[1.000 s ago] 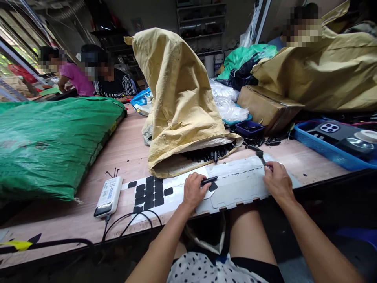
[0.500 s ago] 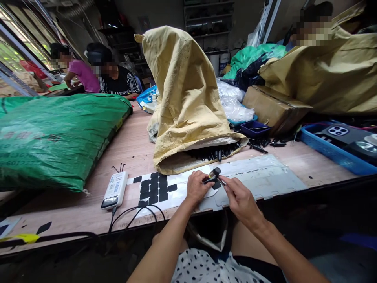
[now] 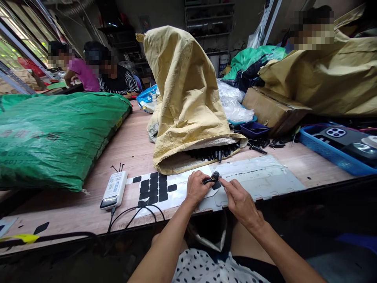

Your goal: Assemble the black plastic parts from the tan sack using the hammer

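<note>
My left hand (image 3: 197, 186) is closed around a small black part with a round head (image 3: 215, 175), held just above the worktop. From the other side, my right hand (image 3: 240, 200) meets the same part with bent fingers, its forefinger tip against the part. What lies between the right thumb and forefinger is too small to make out clearly. Below the hands a black rounded square (image 3: 216, 185) rests on a white sheet (image 3: 176, 198). More black rounded squares (image 3: 153, 187) lie in rows to the left. Beyond the hands, a tan sack (image 3: 185, 98) opens toward me, showing many black parts (image 3: 219, 155).
A grey board (image 3: 259, 177) covers the front edge. To the left are a white power bank (image 3: 114, 189) with black cables and a bulging green sack (image 3: 59, 137). A blue tray (image 3: 350, 163) stands right, near a cardboard box (image 3: 271, 106). Other people sit beyond the table.
The black part has turned in my left hand, so its round end now faces up toward me. My right forefinger has straightened toward it. The rest stays in place.
</note>
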A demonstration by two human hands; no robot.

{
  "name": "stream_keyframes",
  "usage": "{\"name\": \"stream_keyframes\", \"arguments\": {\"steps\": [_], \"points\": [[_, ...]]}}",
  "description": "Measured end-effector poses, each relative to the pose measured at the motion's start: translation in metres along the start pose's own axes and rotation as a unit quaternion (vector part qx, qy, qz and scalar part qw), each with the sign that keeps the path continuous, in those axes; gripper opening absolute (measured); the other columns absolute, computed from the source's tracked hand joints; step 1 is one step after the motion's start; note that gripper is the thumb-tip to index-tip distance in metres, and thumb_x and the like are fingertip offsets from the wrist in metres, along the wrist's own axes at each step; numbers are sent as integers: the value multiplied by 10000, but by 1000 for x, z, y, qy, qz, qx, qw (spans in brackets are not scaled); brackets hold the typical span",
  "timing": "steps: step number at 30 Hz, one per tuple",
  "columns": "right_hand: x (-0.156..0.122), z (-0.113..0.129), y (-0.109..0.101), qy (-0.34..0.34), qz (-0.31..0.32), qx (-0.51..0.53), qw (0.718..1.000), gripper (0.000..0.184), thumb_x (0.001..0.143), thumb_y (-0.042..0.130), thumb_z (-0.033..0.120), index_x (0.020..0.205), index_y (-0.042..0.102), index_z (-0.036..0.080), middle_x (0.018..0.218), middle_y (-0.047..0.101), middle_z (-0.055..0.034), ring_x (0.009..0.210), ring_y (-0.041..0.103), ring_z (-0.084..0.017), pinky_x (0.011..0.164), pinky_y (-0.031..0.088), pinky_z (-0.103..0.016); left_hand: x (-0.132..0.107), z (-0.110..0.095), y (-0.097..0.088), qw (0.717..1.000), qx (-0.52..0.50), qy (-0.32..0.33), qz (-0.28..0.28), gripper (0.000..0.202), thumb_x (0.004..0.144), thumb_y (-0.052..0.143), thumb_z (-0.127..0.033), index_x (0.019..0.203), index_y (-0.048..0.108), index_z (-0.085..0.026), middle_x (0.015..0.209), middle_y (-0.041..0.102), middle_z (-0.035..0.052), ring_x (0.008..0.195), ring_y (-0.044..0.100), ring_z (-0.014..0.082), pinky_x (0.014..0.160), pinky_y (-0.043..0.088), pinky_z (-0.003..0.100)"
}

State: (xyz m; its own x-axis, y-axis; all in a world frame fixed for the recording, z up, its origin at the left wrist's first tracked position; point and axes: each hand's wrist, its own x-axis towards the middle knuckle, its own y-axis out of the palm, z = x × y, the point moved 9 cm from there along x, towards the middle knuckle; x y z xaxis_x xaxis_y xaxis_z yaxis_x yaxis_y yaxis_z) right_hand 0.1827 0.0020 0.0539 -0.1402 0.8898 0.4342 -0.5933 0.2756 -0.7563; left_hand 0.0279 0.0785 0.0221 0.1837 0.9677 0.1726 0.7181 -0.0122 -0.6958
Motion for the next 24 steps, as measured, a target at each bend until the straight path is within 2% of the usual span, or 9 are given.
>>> {"name": "stream_keyframes", "arguments": {"steps": [4, 7, 9, 12, 15, 18, 20, 22, 24], "points": [[6, -25, -30, 33, -68, -27, 997, 434, 1012, 403, 217, 1406, 581, 246, 996, 632, -77, 898, 632, -205, 809, 506, -319, -1, -4, -2, 1000, 3, 22, 0, 113, 796, 794, -268, 892, 756, -223, 881, 670, 25, 900, 559, 208, 824, 402, 337], [15, -70, -62, 107, -105, -123, 981, 428, 996, 440, 245, 1390, 607, 261, 1020, 642, -77, 890, 617, -215, 759, 474, -325, -1, 0, -3, 999, -46, 23, -5, 128, 832, 753, -306, 917, 736, -212, 855, 682, 23, 868, 572, 201, 816, 409, 332], [21, -109, -79, 176, -101, -192, 960, 410, 976, 463, 245, 1341, 648, 269, 1020, 635, -82, 845, 594, -213, 687, 428, -326, -2, 9, 0, 991, -134, -3, 1, 170, 861, 713, -344, 958, 720, -205, 818, 682, 15, 799, 583, 179, 767, 420, 308], [25, -163, -89, 261, -73, -256, 928, 386, 948, 504, 250, 1289, 683, 239, 996, 614, -101, 776, 541, -200, 636, 346, -331, -2, 24, 6, 953, -298, -55, 12, 343, 860, 704, -407, 1126, 668, -194, 758, 664, -8, 698, 582, 145, 687, 420, 267], [26, -192, -87, 285, -61, -292, 911, 378, 954, 490, 242, 1273, 693, 237, 993, 592, -120, 809, 510, -213, 652, 307, -345, -3, 27, 7, 913, -400, -81, 17, 546, 826, 737, -462, 1272, 609, -175, 764, 678, -5, 740, 630, 153, 736, 446, 272], [24, -196, -83, 274, -81, -319, 903, 378, 960, 465, 237, 1260, 695, 224, 1012, 586, -138, 887, 500, -250, 694, 304, -368, -2, 24, 6, 891, -441, -101, 33, 541, 790, 758, -508, 1177, 658, -143, 798, 714, 37, 789, 676, 182, 747, 465, 283], [22, -187, -85, 265, -114, -324, 901, 367, 936, 490, 229, 1240, 696, 213, 1064, 592, -147, 965, 500, -285, 741, 315, -387, -2, 23, 3, 882, -455, -115, 40, 522, 754, 785, -519, 1093, 672, -138, 793, 730, 53, 777, 689, 192, 727, 469, 282], [23, -168, -87, 245, -153, -311, 905, 364, 909, 526, 233, 1235, 686, 204, 1151, 591, -156, 1055, 493, -320, 799, 334, -413, 0, 23, -3, 876, -464, -125, 35, 514, 734, 804, -508, 1064, 661, -142, 775, 743, 59, 768, 691, 190, 723, 468, 278], [27, -138, -82, 201, -166, -268, 927, 374, 907, 540, 259, 1254, 661, 189, 1190, 598, -157, 1085, 502, -321, 849, 364, -428, 2, 24, -10, 876, -462, -135, 19, 500, 739, 803, -491, 1062, 645, -144, 768, 756, 64, 733, 670, 166, 714, 458, 266]]}}
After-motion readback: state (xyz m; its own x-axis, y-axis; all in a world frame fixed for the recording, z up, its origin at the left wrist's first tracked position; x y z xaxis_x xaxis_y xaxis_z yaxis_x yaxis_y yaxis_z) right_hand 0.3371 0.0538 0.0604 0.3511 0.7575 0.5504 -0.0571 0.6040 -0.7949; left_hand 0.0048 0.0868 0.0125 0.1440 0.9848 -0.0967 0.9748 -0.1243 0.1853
